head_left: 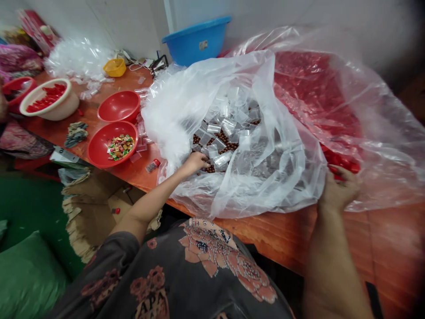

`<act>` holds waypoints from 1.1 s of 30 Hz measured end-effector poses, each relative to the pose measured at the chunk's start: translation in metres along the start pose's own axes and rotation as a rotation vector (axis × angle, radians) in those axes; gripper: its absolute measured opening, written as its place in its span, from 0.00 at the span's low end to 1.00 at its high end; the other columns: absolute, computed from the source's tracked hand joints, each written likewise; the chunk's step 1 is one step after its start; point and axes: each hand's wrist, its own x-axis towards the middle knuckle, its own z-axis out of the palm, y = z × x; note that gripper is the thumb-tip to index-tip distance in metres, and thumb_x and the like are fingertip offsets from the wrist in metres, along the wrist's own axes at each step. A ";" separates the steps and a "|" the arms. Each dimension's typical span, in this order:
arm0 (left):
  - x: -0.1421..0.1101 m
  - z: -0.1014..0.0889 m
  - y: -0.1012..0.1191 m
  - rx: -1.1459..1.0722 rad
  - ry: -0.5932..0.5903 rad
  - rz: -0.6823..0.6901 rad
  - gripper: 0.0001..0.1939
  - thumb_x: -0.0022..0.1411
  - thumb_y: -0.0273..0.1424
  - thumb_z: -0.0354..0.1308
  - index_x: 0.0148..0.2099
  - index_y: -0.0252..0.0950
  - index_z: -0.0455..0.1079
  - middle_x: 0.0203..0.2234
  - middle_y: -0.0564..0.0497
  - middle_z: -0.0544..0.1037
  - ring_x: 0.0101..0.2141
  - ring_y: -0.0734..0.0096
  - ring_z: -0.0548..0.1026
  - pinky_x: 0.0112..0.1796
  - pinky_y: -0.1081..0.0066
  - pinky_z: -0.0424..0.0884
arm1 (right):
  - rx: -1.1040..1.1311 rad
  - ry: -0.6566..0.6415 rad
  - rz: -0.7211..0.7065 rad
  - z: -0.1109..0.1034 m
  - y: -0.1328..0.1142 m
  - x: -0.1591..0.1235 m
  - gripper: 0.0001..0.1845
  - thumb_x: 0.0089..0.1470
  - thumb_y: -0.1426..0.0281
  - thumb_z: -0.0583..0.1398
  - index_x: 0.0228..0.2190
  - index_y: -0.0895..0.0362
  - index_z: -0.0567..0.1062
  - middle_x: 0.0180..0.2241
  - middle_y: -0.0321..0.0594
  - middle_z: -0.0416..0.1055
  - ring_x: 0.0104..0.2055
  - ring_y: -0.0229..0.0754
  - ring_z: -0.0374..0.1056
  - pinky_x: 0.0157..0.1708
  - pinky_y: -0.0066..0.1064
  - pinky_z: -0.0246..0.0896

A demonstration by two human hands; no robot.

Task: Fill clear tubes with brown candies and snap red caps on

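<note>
My left hand [196, 163] reaches into the near left side of an open clear plastic bag [239, 195]. Its fingers are curled down at the edge of small clear plastic containers [228, 126] lying over many small brown balls [229, 142]; whatever the fingertips hold is hidden. On the right, my right hand [340, 188] is at the mouth of a second clear bag [385, 150] full of red plastic pieces that look like caps [348, 163]. Its fingers bend around a red piece at the near edge of that heap.
Left of the bag stand a red bowl of wrapped sweets [113, 128], another red bowl [118, 106] and a white basin of red pieces [55, 108]. A filled container with a red cap [153, 165] lies near the table edge. Behind is a blue basin [197, 42]; below, a cardboard box [89, 204].
</note>
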 end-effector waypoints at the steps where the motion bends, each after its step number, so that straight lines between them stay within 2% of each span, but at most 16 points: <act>1: 0.003 0.005 -0.001 -0.043 -0.004 0.000 0.07 0.43 0.26 0.66 0.30 0.31 0.76 0.22 0.53 0.75 0.26 0.72 0.70 0.32 0.71 0.65 | 0.043 0.112 0.079 0.000 -0.003 0.001 0.08 0.43 0.77 0.59 0.25 0.54 0.64 0.27 0.37 0.62 0.29 0.39 0.61 0.33 0.36 0.58; 3: 0.008 0.013 -0.002 -0.132 0.000 -0.001 0.09 0.44 0.26 0.66 0.32 0.30 0.75 0.24 0.53 0.76 0.26 0.73 0.71 0.32 0.73 0.66 | 0.141 0.274 0.267 -0.002 -0.010 0.002 0.12 0.44 0.79 0.56 0.24 0.51 0.59 0.24 0.33 0.58 0.26 0.37 0.58 0.31 0.37 0.57; 4: 0.009 0.016 -0.003 -0.176 0.007 -0.005 0.10 0.44 0.24 0.66 0.33 0.30 0.73 0.25 0.53 0.76 0.26 0.74 0.71 0.31 0.73 0.67 | 0.199 0.311 0.341 -0.005 -0.015 0.002 0.13 0.44 0.80 0.54 0.25 0.50 0.56 0.23 0.31 0.56 0.23 0.36 0.57 0.28 0.37 0.56; 6: 0.008 0.020 -0.002 -0.257 0.023 -0.018 0.13 0.44 0.22 0.65 0.36 0.30 0.71 0.27 0.52 0.76 0.27 0.74 0.73 0.31 0.74 0.68 | 0.343 0.304 0.436 -0.013 -0.022 0.001 0.14 0.44 0.80 0.53 0.26 0.50 0.54 0.22 0.29 0.55 0.20 0.34 0.53 0.24 0.35 0.51; 8: 0.005 0.021 0.000 -0.328 0.033 -0.031 0.16 0.45 0.20 0.63 0.39 0.30 0.68 0.29 0.51 0.76 0.26 0.74 0.73 0.31 0.73 0.70 | 0.491 0.234 0.439 -0.021 -0.027 -0.002 0.14 0.40 0.80 0.53 0.27 0.50 0.56 0.22 0.28 0.56 0.19 0.32 0.51 0.22 0.33 0.47; 10: -0.002 0.020 0.004 -0.444 0.032 -0.046 0.19 0.45 0.20 0.63 0.41 0.32 0.66 0.31 0.50 0.77 0.26 0.75 0.74 0.30 0.72 0.71 | 0.606 0.147 0.398 -0.030 -0.031 -0.007 0.16 0.36 0.80 0.54 0.29 0.51 0.62 0.25 0.29 0.59 0.21 0.30 0.51 0.23 0.30 0.46; 13: -0.015 0.013 0.013 -0.644 0.028 -0.055 0.22 0.44 0.23 0.67 0.43 0.34 0.66 0.34 0.51 0.76 0.27 0.76 0.75 0.29 0.74 0.71 | 0.708 0.050 0.335 -0.041 -0.039 -0.017 0.25 0.32 0.78 0.55 0.36 0.47 0.71 0.32 0.34 0.66 0.23 0.31 0.54 0.23 0.30 0.46; 15: -0.024 0.007 0.019 -0.703 0.044 -0.028 0.23 0.44 0.25 0.69 0.44 0.34 0.67 0.35 0.51 0.77 0.29 0.77 0.75 0.30 0.76 0.71 | 0.767 0.000 0.356 -0.048 -0.049 -0.024 0.28 0.30 0.77 0.56 0.37 0.45 0.74 0.36 0.37 0.69 0.24 0.32 0.56 0.23 0.31 0.46; 19: -0.041 -0.009 0.026 -0.767 0.078 0.039 0.26 0.43 0.28 0.72 0.46 0.32 0.71 0.36 0.49 0.79 0.33 0.75 0.76 0.34 0.75 0.71 | 0.989 -0.141 0.366 -0.063 -0.081 -0.037 0.26 0.28 0.77 0.57 0.33 0.44 0.79 0.39 0.38 0.73 0.27 0.32 0.61 0.22 0.28 0.46; 22: -0.051 -0.017 0.030 -0.841 0.057 0.039 0.27 0.42 0.29 0.73 0.46 0.33 0.72 0.37 0.48 0.79 0.35 0.71 0.77 0.37 0.69 0.73 | 1.097 -0.284 0.370 -0.068 -0.106 -0.047 0.21 0.30 0.76 0.63 0.33 0.50 0.80 0.32 0.38 0.74 0.25 0.30 0.62 0.19 0.23 0.47; 25: -0.060 -0.020 0.033 -0.901 0.021 0.025 0.25 0.42 0.27 0.73 0.45 0.33 0.74 0.37 0.48 0.80 0.35 0.69 0.78 0.40 0.64 0.74 | 1.084 -0.343 0.428 -0.065 -0.127 -0.059 0.20 0.30 0.73 0.69 0.33 0.57 0.80 0.25 0.39 0.74 0.23 0.31 0.65 0.16 0.20 0.49; 28: -0.066 -0.016 0.038 -0.908 -0.014 0.028 0.23 0.43 0.25 0.71 0.44 0.33 0.75 0.38 0.48 0.80 0.36 0.69 0.78 0.42 0.64 0.73 | 1.057 -0.447 0.520 -0.053 -0.147 -0.078 0.24 0.27 0.73 0.72 0.34 0.58 0.80 0.26 0.41 0.76 0.23 0.31 0.67 0.17 0.18 0.57; 30: -0.070 -0.010 0.041 -0.897 -0.043 0.040 0.23 0.43 0.23 0.71 0.45 0.34 0.76 0.40 0.47 0.79 0.37 0.70 0.77 0.43 0.65 0.72 | 1.031 -0.561 0.547 -0.044 -0.162 -0.093 0.23 0.28 0.72 0.73 0.33 0.57 0.80 0.27 0.39 0.76 0.24 0.31 0.69 0.20 0.19 0.62; 33: -0.077 0.000 0.046 -0.848 -0.092 0.080 0.25 0.43 0.23 0.71 0.46 0.34 0.76 0.41 0.47 0.80 0.38 0.71 0.77 0.43 0.68 0.71 | 1.018 -0.768 0.520 -0.029 -0.183 -0.115 0.21 0.34 0.67 0.73 0.35 0.55 0.81 0.27 0.36 0.76 0.25 0.31 0.70 0.24 0.22 0.68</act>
